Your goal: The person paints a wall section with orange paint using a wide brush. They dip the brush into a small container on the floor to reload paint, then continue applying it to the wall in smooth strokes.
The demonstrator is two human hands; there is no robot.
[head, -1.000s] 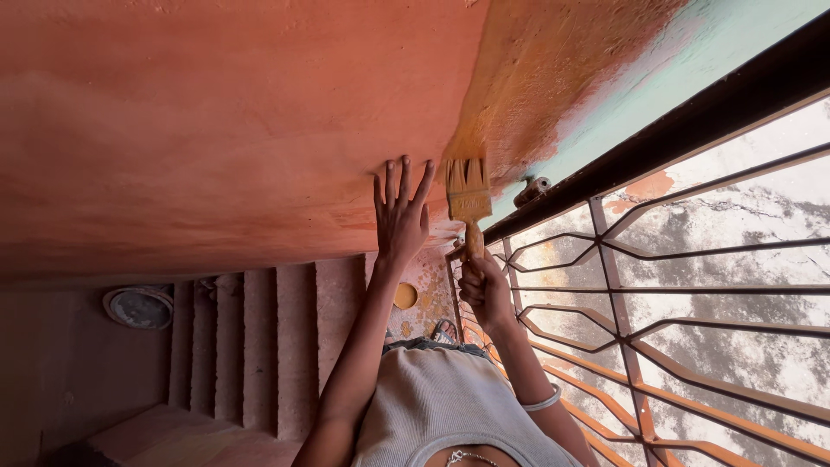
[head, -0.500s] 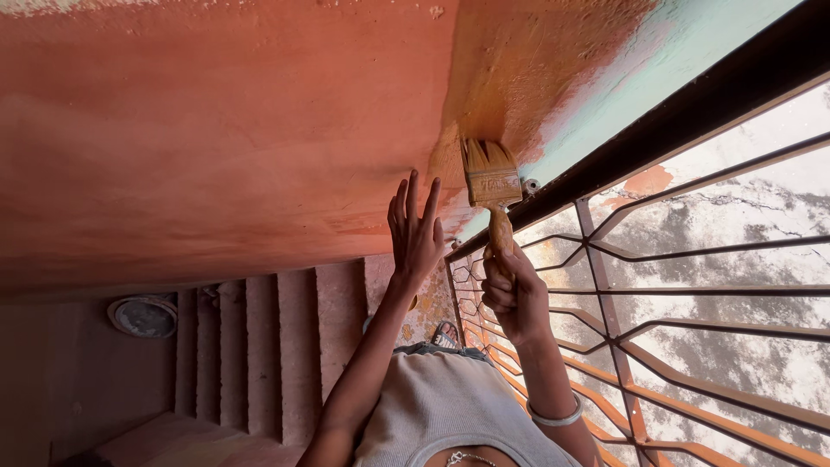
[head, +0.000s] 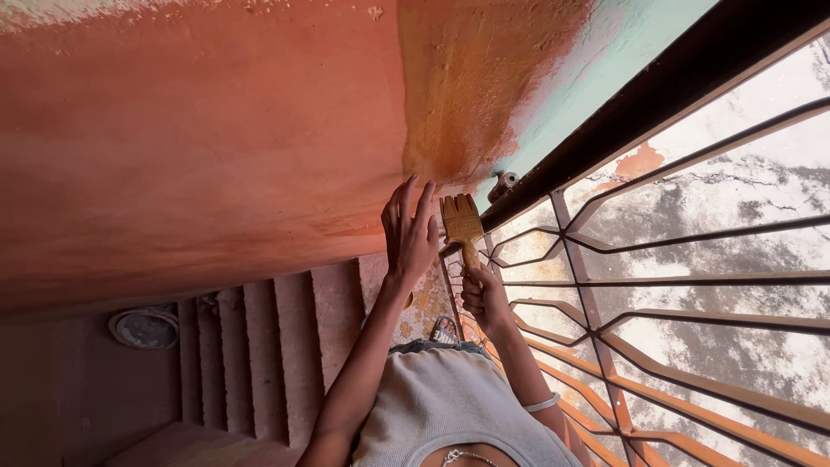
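- Head view, only one on hand; picture is turned, person seen from above on a stairway.
- Right hand [head: 484, 298]: fingers curled tight round the handle of a brush [head: 462, 223], no gap showing between them. Grip sits low on the handle, bristles stand clear beyond the fingertips.
- Brush: flat, wide head, bristles loaded with orange-yellow paint. Bristle tips lie just beside the wall [head: 216, 156], near the edge where orange paint meets a pale green strip [head: 596, 78]; contact cannot be told for sure.
- Left hand [head: 411, 233]: fingers straight and slightly spread, holding nothing. Fingertips rest on or right at the wall, just beside the bristles.
- Handling, judged: brush looks light, handle stiff, bristles soft and yielding under pressure. Wet paint may make the handle slippery close to the ferrule, so the low, dry end where the fingers now sit seems the sound place to hold.
- Wall: rough plaster, orange coat uneven, patchier toward the fingers.
- Beyond the right-hand knuckles: a metal grille [head: 674, 259] with orange-painted lower bars and a dark top rail.
- Behind the left wrist: steps [head: 259, 363] going down, a round lidded tin [head: 143, 329] at their far end.
- Bangle [head: 542, 403] on the right forearm.
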